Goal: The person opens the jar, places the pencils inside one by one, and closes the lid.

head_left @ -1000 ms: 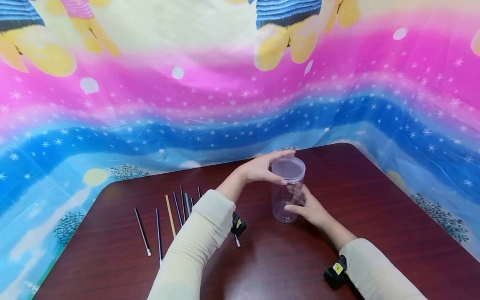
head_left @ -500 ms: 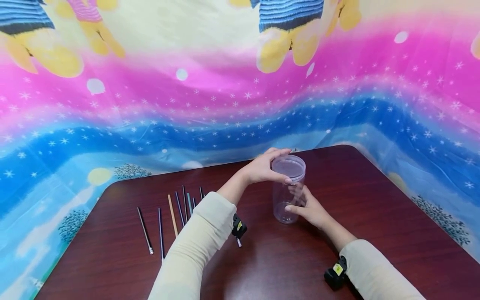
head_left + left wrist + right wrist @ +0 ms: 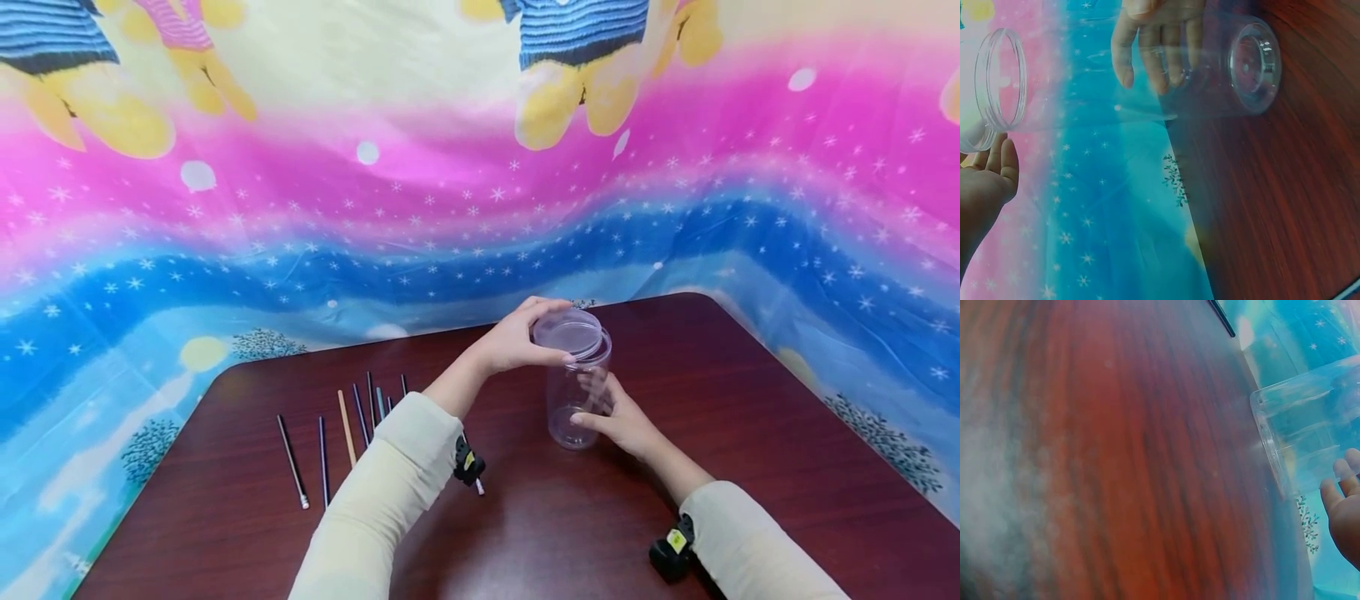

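A tall clear plastic jar (image 3: 564, 400) stands upright on the dark red wooden table. My right hand (image 3: 621, 421) grips its right side, the thumb in front and the fingers seen through the wall behind. My left hand (image 3: 517, 337) holds the clear round lid (image 3: 568, 335) by its edge, thumb near and fingers far. The lid sits shifted left and tilted over the jar's mouth, baring the right part of the rim. In the left wrist view the jar's threaded neck (image 3: 1015, 81) is uncovered, with the left hand (image 3: 988, 181) beside it. The jar holds nothing.
Several pencils lie on the table (image 3: 750, 417) to the left, among them a black pencil (image 3: 292, 461), a dark blue pencil (image 3: 323, 458) and a natural wood pencil (image 3: 347, 427). The left sleeve (image 3: 375, 500) covers parts of some. A printed cloth (image 3: 450, 208) hangs behind the table.
The lid has come off the jar's mouth, moving left and tilting with my left hand. My right hand has kept its grip on the jar, which stays in place.
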A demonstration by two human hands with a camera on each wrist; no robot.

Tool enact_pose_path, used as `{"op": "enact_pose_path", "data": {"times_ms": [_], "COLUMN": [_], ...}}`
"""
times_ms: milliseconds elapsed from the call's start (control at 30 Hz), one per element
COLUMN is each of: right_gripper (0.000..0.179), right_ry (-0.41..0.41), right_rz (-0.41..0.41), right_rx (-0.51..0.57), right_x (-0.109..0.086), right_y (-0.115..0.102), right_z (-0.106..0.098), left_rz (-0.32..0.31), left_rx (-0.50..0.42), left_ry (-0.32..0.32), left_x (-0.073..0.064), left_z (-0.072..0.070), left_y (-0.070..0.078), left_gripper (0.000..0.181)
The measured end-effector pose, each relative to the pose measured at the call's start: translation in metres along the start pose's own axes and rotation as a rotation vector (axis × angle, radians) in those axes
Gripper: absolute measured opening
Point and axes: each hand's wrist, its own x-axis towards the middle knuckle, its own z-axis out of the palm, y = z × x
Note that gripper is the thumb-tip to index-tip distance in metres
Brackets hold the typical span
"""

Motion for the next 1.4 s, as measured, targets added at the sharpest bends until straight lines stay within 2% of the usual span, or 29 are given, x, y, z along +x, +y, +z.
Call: {"op": "enact_pose_path", "data": {"times_ms": [200, 333, 533, 600, 767, 900, 1133, 1400], "right_gripper": [0.070, 0.068, 0.070, 0.070, 0.071, 0.071, 0.070, 0.072], "right_ry": [0.004, 0.003, 0.007, 0.004, -0.001, 0.002, 0.012, 0.008], "right_rz": [-0.003, -0.007, 0.001, 0.000, -0.011, -0.023, -0.036, -0.013], "right_rx": [-0.011, -0.010, -0.022, -0.028, -0.031, -0.038, -0.037, -0.035], "right_x": [-0.001, -0.001, 0.002, 0.003, 0.004, 0.004, 0.004, 0.003], "right_y": [-0.002, -0.003, -0.002, -0.001, 0.000, 0.001, 0.002, 0.001], "right_z": [0.002, 0.003, 0.004, 0.004, 0.004, 0.003, 0.001, 0.001], "left_rz": [0.027, 0.031, 0.046, 0.051, 0.066, 0.105, 0.108, 0.084], "left_rx": [-0.029, -0.041, -0.070, -0.081, -0.059, -0.044, -0.029, -0.058], "left_ry": [0.054, 0.052, 0.048, 0.053, 0.049, 0.027, 0.007, -0.062], "left_x": [-0.020, -0.036, -0.062, -0.067, -0.074, -0.082, -0.102, -0.124], "left_z": [-0.005, -0.007, -0.010, -0.010, -0.005, -0.001, 0.007, 0.023], "left_y": [-0.005, -0.006, 0.015, 0.017, -0.003, -0.016, -0.021, -0.027], "left_gripper": [0.068, 0.067, 0.065, 0.065, 0.067, 0.068, 0.068, 0.070]}}
